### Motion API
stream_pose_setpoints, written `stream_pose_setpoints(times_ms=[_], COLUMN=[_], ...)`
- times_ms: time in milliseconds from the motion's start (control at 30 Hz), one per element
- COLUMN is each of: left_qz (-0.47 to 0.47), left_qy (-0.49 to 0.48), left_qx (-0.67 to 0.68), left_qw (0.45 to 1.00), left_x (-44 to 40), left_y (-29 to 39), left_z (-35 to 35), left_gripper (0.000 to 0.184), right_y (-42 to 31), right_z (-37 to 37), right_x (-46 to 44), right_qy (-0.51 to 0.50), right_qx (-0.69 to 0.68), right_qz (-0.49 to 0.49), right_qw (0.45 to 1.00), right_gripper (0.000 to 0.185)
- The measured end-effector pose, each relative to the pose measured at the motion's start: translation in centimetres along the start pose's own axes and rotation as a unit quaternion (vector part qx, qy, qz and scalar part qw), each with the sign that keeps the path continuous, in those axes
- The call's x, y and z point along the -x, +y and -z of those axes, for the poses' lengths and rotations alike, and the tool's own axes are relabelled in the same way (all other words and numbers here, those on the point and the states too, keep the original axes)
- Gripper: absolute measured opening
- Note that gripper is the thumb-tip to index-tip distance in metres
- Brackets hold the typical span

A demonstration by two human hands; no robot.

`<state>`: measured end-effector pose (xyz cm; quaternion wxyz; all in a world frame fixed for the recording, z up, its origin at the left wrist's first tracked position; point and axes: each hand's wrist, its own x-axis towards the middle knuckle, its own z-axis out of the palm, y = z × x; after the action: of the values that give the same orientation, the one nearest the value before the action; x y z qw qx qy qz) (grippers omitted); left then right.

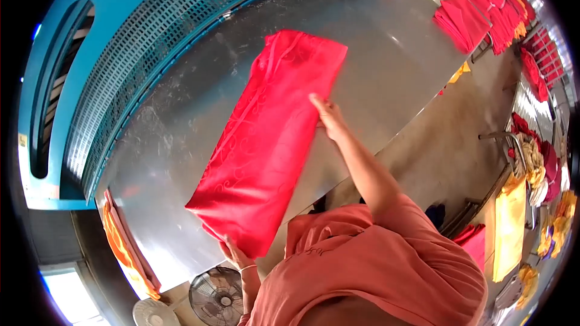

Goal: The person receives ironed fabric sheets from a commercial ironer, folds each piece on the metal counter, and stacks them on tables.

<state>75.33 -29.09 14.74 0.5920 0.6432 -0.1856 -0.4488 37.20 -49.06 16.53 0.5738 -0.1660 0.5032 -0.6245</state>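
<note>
A long folded red cloth with a faint scroll pattern lies slantwise over the shiny metal table. My right hand is at the cloth's right edge, thumb on top and the other fingers partly hidden beneath. Down at the near end, my left hand pinches the lower left corner, its fingers partly covered by the cloth. The near end looks slightly raised and creased between the hands.
A blue machine with a perforated panel borders the table's far left. Folded red cloths rest at the back right. Orange cloth hangs at the left edge. A fan stands below; yellow cloth hangs at right.
</note>
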Motion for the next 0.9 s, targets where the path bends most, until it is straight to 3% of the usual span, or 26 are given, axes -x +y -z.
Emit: stream_pose_setpoints(times_ms=[33, 133, 200, 233, 267, 333, 400, 533, 567, 667, 733, 767, 833, 900], left_qz=[-0.003, -0.005, 0.038, 0.073, 0.109, 0.042, 0.045, -0.159, 0.074, 0.122, 0.094, 0.079, 0.063, 0.132], left_qy=[-0.026, -0.044, -0.052, -0.065, -0.077, -0.189, -0.357, -0.416, -0.529, -0.71, -0.78, -0.81, -0.832, -0.816], left_qx=[-0.039, -0.15, -0.185, -0.193, -0.206, -0.305, -0.344, -0.455, -0.3, -0.242, -0.222, -0.206, -0.27, -0.304], left_qw=[0.999, 0.988, 0.981, 0.976, 0.969, 0.932, 0.867, 0.772, 0.79, 0.65, 0.577, 0.543, 0.48, 0.473], left_x=[-0.8, -3.5, -2.8, -3.0, -3.1, -0.4, -4.6, 3.5, 10.7, 14.0, 20.9, 24.6, 29.8, 36.8], left_y=[0.1, 0.6, 2.5, 3.1, 3.9, 7.0, 5.1, 8.0, 8.8, 4.6, 1.7, 0.1, -4.5, -9.7], left_z=[-0.6, -2.1, -3.6, -3.6, -3.8, -6.9, -7.1, -17.9, -20.4, -26.7, -29.2, -29.7, -30.9, -30.8], left_gripper=[0.055, 0.054, 0.052, 0.05, 0.049, 0.052, 0.051, 0.053, 0.054, 0.052, 0.047, 0.044, 0.038, 0.036], right_y=[3.0, 5.8, 4.4, 3.5, 3.8, 3.0, 1.5, 0.9, -0.4, -2.9, -4.6, -5.0, -4.5, -3.7], right_z=[-0.5, -1.0, -0.1, 1.4, 3.2, 7.6, 12.5, 22.5, 24.6, 28.7, 30.2, 31.2, 33.2, 34.6], right_x=[-2.9, -5.2, -1.9, 0.4, 2.3, 7.6, 14.8, 26.0, 30.1, 41.6, 51.3, 56.0, 63.9, 70.7], right_qy=[0.031, -0.007, 0.03, 0.047, 0.062, 0.147, 0.222, 0.395, 0.436, 0.522, 0.613, 0.621, 0.653, 0.684], right_qx=[0.066, -0.073, -0.027, -0.053, -0.075, -0.101, -0.194, -0.189, -0.149, -0.117, -0.055, -0.037, -0.019, -0.025], right_qz=[0.084, 0.072, 0.108, 0.078, 0.113, 0.091, 0.079, 0.237, 0.29, 0.39, 0.37, 0.411, 0.463, 0.497], right_qw=[0.994, 0.995, 0.993, 0.994, 0.989, 0.98, 0.952, 0.867, 0.838, 0.75, 0.696, 0.666, 0.6, 0.533], right_gripper=[0.048, 0.025, 0.024, 0.024, 0.025, 0.028, 0.026, 0.022, 0.02, 0.017, 0.014, 0.013, 0.012, 0.011])
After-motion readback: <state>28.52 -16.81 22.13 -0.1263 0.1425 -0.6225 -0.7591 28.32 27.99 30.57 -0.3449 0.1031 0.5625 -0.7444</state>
